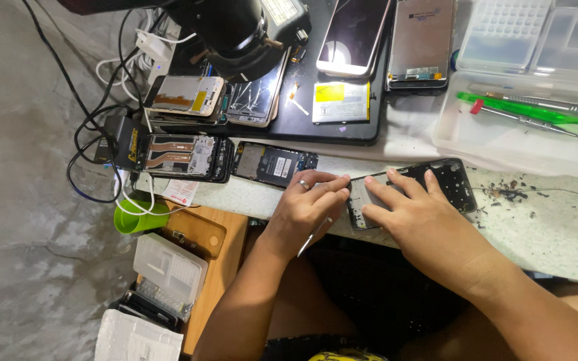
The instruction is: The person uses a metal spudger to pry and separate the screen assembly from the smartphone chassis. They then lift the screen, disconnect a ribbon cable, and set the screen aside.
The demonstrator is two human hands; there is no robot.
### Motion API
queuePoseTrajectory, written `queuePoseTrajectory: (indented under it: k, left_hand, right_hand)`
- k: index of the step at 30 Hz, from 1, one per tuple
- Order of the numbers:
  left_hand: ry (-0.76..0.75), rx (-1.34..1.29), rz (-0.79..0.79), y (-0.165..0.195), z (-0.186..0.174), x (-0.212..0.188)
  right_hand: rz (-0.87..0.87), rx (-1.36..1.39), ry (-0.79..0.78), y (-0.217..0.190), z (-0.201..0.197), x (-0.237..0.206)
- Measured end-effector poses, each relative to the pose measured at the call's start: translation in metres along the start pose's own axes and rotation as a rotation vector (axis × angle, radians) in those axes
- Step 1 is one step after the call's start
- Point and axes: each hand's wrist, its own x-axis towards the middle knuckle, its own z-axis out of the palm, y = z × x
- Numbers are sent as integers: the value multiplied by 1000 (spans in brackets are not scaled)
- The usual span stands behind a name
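Both hands work at the near edge of a pale speckled worktop, over an opened phone frame that lies flat there, dark and stripped of its cover. Resting on the frame's left part, the right hand has its fingers spread and pressed flat on the inner surface, grasping nothing. Just left of the frame, the left hand, with a ring on one finger, is curled around a thin metal pair of tweezers, its fingertips meeting the frame's left edge; the tweezers slant down and away from the frame, past the worktop's edge. Right of the frame, dark crumbs of debris are scattered on the worktop. Left of the frame, beyond the left hand, a second opened phone shows its circuit board, and farther left a third gutted handset lies among black and white cables. Well down and left of the frame, off the worktop, stand a green cup, a wooden stand and a clear parts box. Beyond the frame, a black mat carries a yellow-labelled battery, a cracked screen and two more phones, under a black microscope head. Up and right of the frame, a clear tray holds a green-handled screwdriver.
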Motion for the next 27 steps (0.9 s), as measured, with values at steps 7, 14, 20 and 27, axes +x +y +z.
queuePoseTrajectory:
  k: [7,14,20,27]
  left_hand:
    - [-41,39,6,1,-5,0]
    - [-63,40,14,0,-4,2]
    - [-51,27,42,-3,-2,3]
    - [-71,-8,67,-6,-1,5]
  right_hand:
    - [11,6,17,0,2,1]
    - [19,21,3,0,5,1]
    - [6,31,22,0,6,1]
    - [4,29,24,1,7,1]
